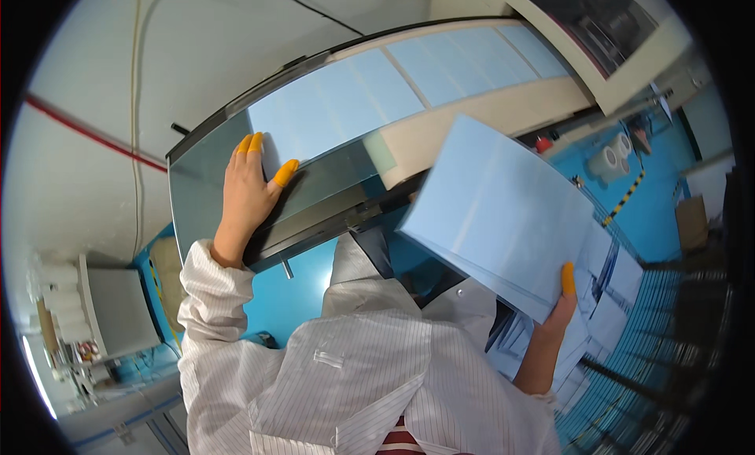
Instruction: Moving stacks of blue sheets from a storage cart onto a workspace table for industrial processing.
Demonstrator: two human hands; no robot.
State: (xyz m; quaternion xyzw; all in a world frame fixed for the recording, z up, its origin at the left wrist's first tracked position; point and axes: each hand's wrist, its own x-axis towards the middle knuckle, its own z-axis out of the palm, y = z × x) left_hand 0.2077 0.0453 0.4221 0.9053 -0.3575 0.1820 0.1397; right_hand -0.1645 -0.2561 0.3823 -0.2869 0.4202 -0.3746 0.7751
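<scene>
My left hand (250, 186), with yellow finger cots on several fingertips and the thumb, lies at the left end of a conveyor. Its fingers are stretched out with the thumb apart, at the near-left edge of a pale blue sheet (334, 101). No grip on the sheet shows. My right hand (560, 309) holds a stack of pale blue sheets (503, 215) by its lower right edge, tilted in front of the belt. A yellow cot covers the thumb on top; the other fingers are hidden underneath.
More blue sheets (464, 62) lie along the cream belt (511, 105), which leads to a machine housing with a dark window (590, 18) at the far right. A wire rack (629, 329) with more sheets stands at my right. White rolls (609, 162) stand on the blue floor.
</scene>
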